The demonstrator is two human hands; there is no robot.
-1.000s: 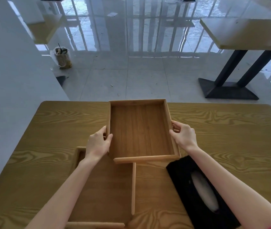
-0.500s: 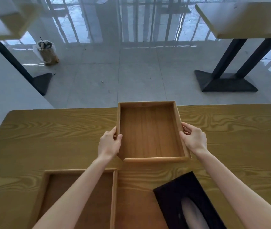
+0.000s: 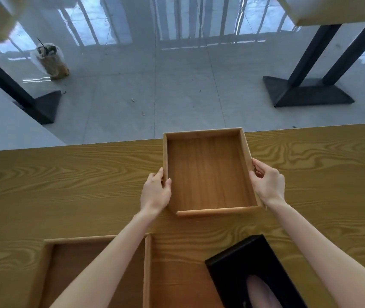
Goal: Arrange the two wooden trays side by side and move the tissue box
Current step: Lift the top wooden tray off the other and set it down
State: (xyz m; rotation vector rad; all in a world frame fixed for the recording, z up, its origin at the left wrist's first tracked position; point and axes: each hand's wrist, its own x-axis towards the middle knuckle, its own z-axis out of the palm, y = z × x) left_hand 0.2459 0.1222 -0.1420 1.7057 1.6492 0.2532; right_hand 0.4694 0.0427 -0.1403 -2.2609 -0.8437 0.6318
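Observation:
I hold a wooden tray [image 3: 208,172] by its two long sides over the far middle of the wooden table [image 3: 66,181]. My left hand [image 3: 156,193] grips its left rim and my right hand [image 3: 269,183] grips its right rim. Its far end reaches the table's far edge. A second wooden tray [image 3: 70,267] lies at the near left, partly under my left forearm. A black tissue box [image 3: 243,270] with a pale oval opening lies at the near right, angled, cut off by the frame's bottom edge.
Beyond the table is a glossy tiled floor. A plastic bag with a cup and straw [image 3: 50,61] stands on the floor at the far left. Black table legs [image 3: 306,90] stand far right, another black leg [image 3: 32,103] far left.
The held tray has moved away from me and to the right, off the second tray it overlapped a second ago. Both hands keep the same grip.

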